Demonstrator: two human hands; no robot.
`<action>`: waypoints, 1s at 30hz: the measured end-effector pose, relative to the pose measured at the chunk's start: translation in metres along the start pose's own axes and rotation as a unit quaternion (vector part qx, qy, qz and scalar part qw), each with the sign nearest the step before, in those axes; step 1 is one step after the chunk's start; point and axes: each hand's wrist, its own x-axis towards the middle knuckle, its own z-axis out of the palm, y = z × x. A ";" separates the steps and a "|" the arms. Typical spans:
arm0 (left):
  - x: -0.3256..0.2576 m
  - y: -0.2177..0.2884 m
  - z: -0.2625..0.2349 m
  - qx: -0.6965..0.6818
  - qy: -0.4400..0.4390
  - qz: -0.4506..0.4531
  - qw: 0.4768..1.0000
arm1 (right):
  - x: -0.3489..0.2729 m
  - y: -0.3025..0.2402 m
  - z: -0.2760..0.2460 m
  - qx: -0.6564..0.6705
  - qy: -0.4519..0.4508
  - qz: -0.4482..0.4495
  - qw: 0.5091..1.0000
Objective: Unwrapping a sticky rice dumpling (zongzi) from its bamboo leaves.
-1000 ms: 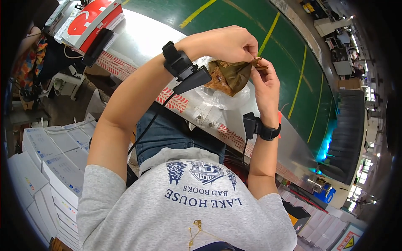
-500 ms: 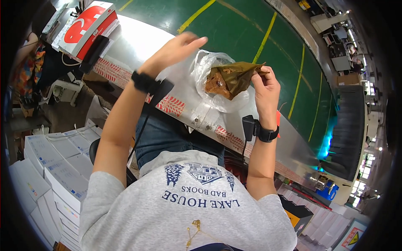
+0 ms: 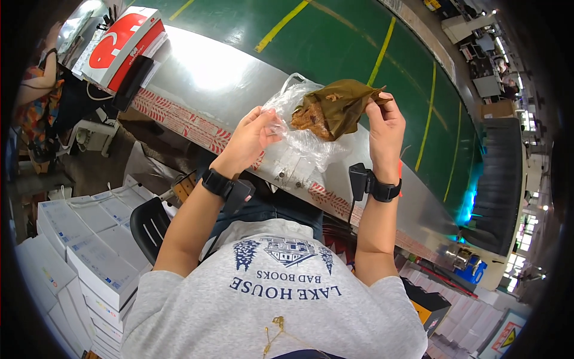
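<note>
My left hand point(image 3: 246, 136) pinches the left edge of a clear plastic bag point(image 3: 284, 99) over the metal edge of the work table. Against the bag lies a brown sticky rice dumpling point(image 3: 312, 122), partly unwrapped, with a shiny, lumpy surface. An olive-green leaf wrapper point(image 3: 345, 106) spreads up and to the right from it, a small brown bit stuck on top. The wrapper's right tip is gripped between the thumb and fingers of my right hand point(image 3: 385, 125). Whether the bag also covers the dumpling's underside cannot be seen.
The table's metal border point(image 3: 221, 90) runs beside a green conveyor belt point(image 3: 335, 42) with yellow lines. A red and white box point(image 3: 122, 48) stands at far left, near another person's arm point(image 3: 42, 81). White boxes point(image 3: 98, 239) are stacked at lower left, beside a black chair point(image 3: 149, 224).
My left hand has come down and right from above the table and taken hold of the bag's edge. My right hand keeps the leaf, shifted slightly right, with the wrapper opened out more.
</note>
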 end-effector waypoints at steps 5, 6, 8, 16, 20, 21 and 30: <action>-0.011 -0.009 0.008 -0.036 -0.042 0.045 0.997 | 0.000 -0.004 0.002 -0.009 -0.005 -0.015 1.000; -0.012 -0.010 0.012 -0.018 -0.017 0.046 0.999 | 0.001 -0.005 0.003 -0.015 -0.010 -0.030 0.999; -0.011 -0.010 0.019 0.001 0.008 0.047 0.999 | 0.002 -0.010 0.005 -0.029 -0.027 -0.046 0.998; -0.008 -0.010 0.026 0.109 0.065 0.103 0.987 | 0.005 -0.018 0.009 -0.064 -0.044 -0.075 0.994; -0.004 -0.014 0.027 0.097 0.081 0.162 0.979 | -0.002 -0.020 0.012 0.008 -0.014 -0.048 0.999; -0.005 -0.014 0.026 0.103 0.085 0.172 0.976 | -0.004 -0.021 0.012 0.059 0.009 -0.034 0.998; -0.003 -0.010 0.023 0.071 0.074 0.121 0.987 | 0.004 -0.028 0.007 -0.092 -0.046 -0.075 0.992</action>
